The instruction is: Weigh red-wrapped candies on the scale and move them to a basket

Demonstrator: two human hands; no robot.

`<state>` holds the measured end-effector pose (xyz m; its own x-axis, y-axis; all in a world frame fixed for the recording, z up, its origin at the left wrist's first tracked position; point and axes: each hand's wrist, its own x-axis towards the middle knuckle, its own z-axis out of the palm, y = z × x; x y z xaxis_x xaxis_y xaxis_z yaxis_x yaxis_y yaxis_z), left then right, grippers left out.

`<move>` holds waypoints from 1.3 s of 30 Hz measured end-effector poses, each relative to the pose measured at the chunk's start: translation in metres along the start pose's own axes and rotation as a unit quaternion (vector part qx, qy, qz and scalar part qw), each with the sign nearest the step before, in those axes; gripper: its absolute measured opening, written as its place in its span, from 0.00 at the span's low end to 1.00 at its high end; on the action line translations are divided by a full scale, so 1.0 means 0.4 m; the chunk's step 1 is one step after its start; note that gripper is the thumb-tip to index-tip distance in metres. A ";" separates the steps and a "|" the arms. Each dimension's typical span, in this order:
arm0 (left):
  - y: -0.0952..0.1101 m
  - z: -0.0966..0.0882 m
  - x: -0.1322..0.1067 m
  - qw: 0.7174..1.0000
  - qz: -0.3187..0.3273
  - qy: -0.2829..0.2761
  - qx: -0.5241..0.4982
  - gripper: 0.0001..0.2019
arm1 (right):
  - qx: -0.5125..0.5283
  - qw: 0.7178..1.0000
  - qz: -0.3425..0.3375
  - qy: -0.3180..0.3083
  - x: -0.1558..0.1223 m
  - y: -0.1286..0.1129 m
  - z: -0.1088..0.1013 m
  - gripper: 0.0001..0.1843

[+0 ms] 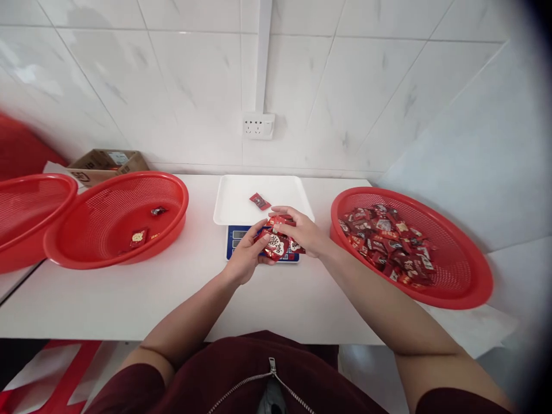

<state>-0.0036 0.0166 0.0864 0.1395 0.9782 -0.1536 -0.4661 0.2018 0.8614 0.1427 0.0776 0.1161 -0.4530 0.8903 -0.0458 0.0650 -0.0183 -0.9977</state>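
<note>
Head-worn camera looks forward and down — close above left hand (245,257) and right hand (303,231) — toward the wall (345,86).

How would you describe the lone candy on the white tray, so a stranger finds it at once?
Below the white wall socket, a white rectangular plastic tray sits on a scale. One small red wrapped candy lies on it, alone, unlike the held bunch of red packets or the heap in the round red mesh basket at right.

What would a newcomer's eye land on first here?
The left hand and right hand meet mid-table, holding red sweet packets over a scale. At right, a red basket holds a heap of such packets; the left basket holds only a few.
</note>
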 end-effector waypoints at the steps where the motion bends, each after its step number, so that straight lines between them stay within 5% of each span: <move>1: 0.003 -0.010 -0.004 1.000 0.002 0.012 -0.003 0.25 | 0.022 1.000 0.015 -0.001 0.008 0.000 -0.002 0.20; 10: 0.038 -0.079 0.008 0.985 0.089 0.085 0.123 0.19 | 0.116 0.990 0.041 0.071 0.053 -0.004 -0.034 0.15; 15: 0.124 -0.102 0.106 0.910 0.210 0.147 0.327 0.15 | 0.138 0.987 0.040 0.077 0.045 -0.003 -0.034 0.16; 22: 0.184 -0.129 0.204 0.804 0.194 0.180 0.533 0.22 | 0.139 0.985 0.053 0.085 0.020 -0.002 -0.038 0.16; 25: 0.189 -0.131 0.207 0.827 0.226 0.203 0.473 0.19 | 0.136 0.985 0.059 0.093 0.016 -0.002 -0.056 0.15; 29: 0.193 -0.123 0.214 0.868 0.182 0.162 0.432 0.22 | 0.140 0.984 0.059 0.096 0.020 -0.001 -0.063 0.14; 31: 0.197 -0.123 0.217 0.847 0.172 0.146 0.482 0.24 | 0.141 0.984 0.058 0.093 0.022 -0.001 -0.059 0.15; 35: 0.195 -0.113 0.194 0.753 0.244 0.156 0.591 0.19 | 0.148 0.984 0.057 0.086 0.020 -0.003 -0.048 0.15; 36: 0.189 -0.104 0.181 0.751 0.257 0.143 0.591 0.17 | 0.151 0.984 0.054 0.082 0.020 -0.003 -0.045 0.15; 39: 0.159 -0.062 0.132 0.830 0.203 0.019 0.520 0.19 | 0.154 0.986 0.045 0.054 0.018 -0.004 -0.032 0.15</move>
<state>-0.0474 0.0822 0.1212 0.1175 0.9604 0.2526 0.5400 -0.2752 0.7954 0.1508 0.0897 0.1180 -0.3595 0.9218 -0.1452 -0.1799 -0.2211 -0.9585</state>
